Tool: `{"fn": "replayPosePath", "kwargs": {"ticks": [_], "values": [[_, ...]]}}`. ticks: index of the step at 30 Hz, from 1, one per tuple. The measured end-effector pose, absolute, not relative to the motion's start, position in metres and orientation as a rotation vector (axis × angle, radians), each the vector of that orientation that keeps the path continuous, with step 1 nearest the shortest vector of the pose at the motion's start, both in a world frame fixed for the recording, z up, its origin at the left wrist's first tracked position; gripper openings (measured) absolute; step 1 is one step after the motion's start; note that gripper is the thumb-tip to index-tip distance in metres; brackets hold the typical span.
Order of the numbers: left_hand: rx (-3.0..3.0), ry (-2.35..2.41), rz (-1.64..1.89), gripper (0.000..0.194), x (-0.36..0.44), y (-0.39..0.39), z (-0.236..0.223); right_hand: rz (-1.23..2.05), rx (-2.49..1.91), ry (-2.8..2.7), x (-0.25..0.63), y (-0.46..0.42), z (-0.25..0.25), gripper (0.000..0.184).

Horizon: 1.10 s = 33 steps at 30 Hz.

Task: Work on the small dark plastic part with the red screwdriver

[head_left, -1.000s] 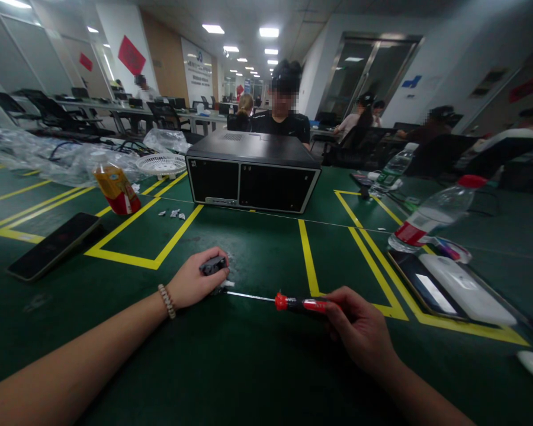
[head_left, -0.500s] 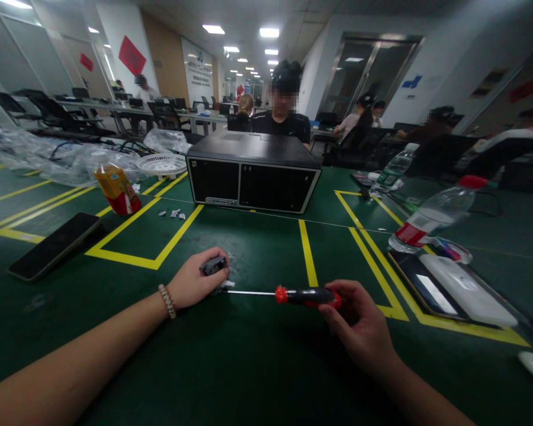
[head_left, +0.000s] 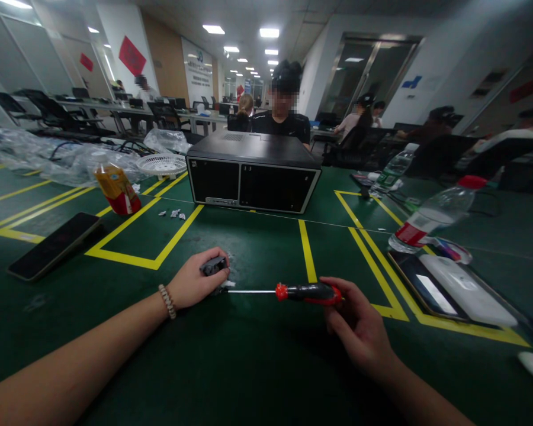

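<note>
My left hand [head_left: 194, 283] is closed around a small dark part [head_left: 213, 265] and presses it down on the green table. A beaded bracelet sits on that wrist. My right hand [head_left: 357, 328] grips the end of a red-and-black screwdriver [head_left: 308, 292] with its fingertips. The screwdriver lies almost level, and its thin metal shaft points left, with the tip at the small part under my left hand.
A black computer case [head_left: 252, 174] stands across the table, with a person seated behind it. A phone [head_left: 53, 245] and an orange drink bottle [head_left: 115, 188] lie at left. At right are a water bottle [head_left: 435, 214], a tablet [head_left: 435, 291] and a white device [head_left: 466, 291].
My right hand has slid back along the screwdriver handle toward its end, and the handle has risen slightly. My left hand and the small part have stayed in place.
</note>
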State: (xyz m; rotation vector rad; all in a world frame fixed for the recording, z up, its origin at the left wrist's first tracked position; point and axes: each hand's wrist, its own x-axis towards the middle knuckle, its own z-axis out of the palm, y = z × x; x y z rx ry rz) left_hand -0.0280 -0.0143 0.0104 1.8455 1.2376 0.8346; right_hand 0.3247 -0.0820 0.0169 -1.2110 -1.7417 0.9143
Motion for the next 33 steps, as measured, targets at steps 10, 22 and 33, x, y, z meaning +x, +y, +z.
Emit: {"fn": "replayPosePath", "kwargs": {"ticks": [10,22,33], "values": [[1.856,1.235,0.848,0.018,-0.0279,-0.0146,0.0106,0.976,-1.271,-1.671,0.3247,-0.0798,0.0152,0.031],[1.847,1.24,0.846,0.016,-0.0262,-0.0163,0.0134,0.94,-1.193,-1.717,0.324,-0.0814,0.0149,0.036],[1.862,1.235,0.857,0.015,-0.0275,-0.0142,0.0097,1.062,-1.21,-1.655,0.326,-0.0793,0.0135,0.028]]}}
